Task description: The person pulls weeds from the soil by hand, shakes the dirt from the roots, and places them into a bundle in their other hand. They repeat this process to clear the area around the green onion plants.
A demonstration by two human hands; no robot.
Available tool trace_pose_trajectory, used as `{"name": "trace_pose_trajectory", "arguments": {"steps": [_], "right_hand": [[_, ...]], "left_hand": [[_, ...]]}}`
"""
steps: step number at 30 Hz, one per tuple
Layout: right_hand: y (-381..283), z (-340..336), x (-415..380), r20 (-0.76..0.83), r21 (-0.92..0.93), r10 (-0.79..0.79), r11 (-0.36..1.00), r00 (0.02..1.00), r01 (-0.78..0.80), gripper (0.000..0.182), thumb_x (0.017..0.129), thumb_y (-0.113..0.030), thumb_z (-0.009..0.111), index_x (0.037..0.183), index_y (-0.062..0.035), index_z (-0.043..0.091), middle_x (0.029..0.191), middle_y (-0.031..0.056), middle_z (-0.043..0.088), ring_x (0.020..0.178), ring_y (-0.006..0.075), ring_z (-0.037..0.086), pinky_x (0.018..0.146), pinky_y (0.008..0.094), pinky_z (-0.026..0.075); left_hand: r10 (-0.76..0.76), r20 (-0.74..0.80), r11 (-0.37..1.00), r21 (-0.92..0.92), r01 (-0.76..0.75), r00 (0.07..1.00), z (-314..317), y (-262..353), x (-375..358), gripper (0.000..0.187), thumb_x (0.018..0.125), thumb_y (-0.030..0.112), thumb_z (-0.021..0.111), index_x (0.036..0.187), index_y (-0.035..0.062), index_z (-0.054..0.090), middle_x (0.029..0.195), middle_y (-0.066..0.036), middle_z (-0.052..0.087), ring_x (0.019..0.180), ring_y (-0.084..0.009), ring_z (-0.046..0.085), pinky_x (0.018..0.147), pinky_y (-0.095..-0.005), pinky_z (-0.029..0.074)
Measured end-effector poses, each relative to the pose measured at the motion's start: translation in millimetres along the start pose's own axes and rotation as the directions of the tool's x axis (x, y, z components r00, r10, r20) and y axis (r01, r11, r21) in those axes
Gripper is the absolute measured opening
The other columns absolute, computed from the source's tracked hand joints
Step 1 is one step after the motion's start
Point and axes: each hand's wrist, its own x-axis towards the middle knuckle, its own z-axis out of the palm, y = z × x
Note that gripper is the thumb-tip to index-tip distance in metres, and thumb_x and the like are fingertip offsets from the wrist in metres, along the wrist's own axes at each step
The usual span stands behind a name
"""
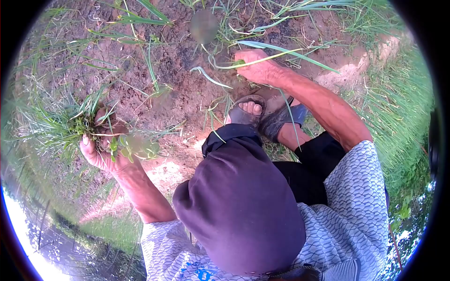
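Observation:
My left hand point(98, 157), at the left, is closed round a clump of uprooted grass and weeds point(82, 124). Thin blades spread out beyond the fingers, dark soil clings at the roots, and a few rounded leaves point(125, 147) hang by the wrist. Low over the soil, my right hand point(257, 66) has its fingers curled together on a small green plant point(240, 63), mostly hidden by the hand. Long onion-like leaves point(290, 52) cross in front of and beside this hand.
Damp brown soil point(183, 100) carries scattered green shoots point(151, 70). My sandalled feet point(251, 108) stand just below my right hand. Dark purple cloth point(239, 201) fills the lower middle. Dense grass point(398, 112) grows along the right, beyond a low earth ridge point(356, 68).

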Motion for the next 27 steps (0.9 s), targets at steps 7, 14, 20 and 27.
{"name": "trace_pose_trajectory", "arguments": {"steps": [7,14,20,27], "right_hand": [[-17,11,20,-0.197,0.047,0.129,0.991,0.972,-0.122,0.033,0.082,-0.012,0.056,0.113,-0.0024,0.058,0.098,0.0214,0.063,0.089,0.0359,0.063,0.079,0.0402,0.050],[-37,32,38,-0.318,-0.319,-0.139,0.947,0.938,0.033,0.036,0.080,-0.006,0.053,0.115,0.0036,0.052,0.095,0.0228,0.058,0.073,0.0343,0.066,0.064,0.0397,0.056],[-50,12,77,-0.161,-0.533,-0.037,0.844,0.986,-0.056,0.043,0.079,-0.007,0.057,0.116,0.0146,0.050,0.110,0.0306,0.055,0.078,0.0310,0.068,0.062,0.0388,0.057],[-66,-15,90,0.092,-0.674,0.153,0.737,0.984,-0.051,0.023,0.076,-0.010,0.065,0.099,-0.0068,0.072,0.101,0.0151,0.067,0.092,0.0294,0.067,0.068,0.0413,0.056]], "left_hand": [[0.012,-0.024,0.999,-0.047,-0.013,1.000,-4,-10,1,0.059,0.071,0.001,0.066,0.121,-0.0111,0.036,0.093,-0.012,0.047,0.061,-0.0105,0.049,0.051,-0.0212,0.047],[0.069,-0.083,0.997,0.032,-0.067,0.994,3,-10,-1,0.059,0.072,0.002,0.066,0.122,-0.0096,0.038,0.092,-0.011,0.049,0.059,-0.0098,0.046,0.052,-0.0213,0.045],[0.078,-0.120,0.996,0.051,-0.072,0.990,-4,-17,-1,0.065,0.071,0.003,0.068,0.125,-0.0140,0.035,0.090,-0.008,0.046,0.061,-0.0080,0.046,0.054,-0.0207,0.046],[0.155,-0.170,0.982,0.135,-0.133,0.973,6,-23,-2,0.032,0.073,0.010,0.064,0.102,-0.0027,0.056,0.081,-0.008,0.053,0.055,-0.0083,0.045,0.043,-0.0187,0.037]]}}
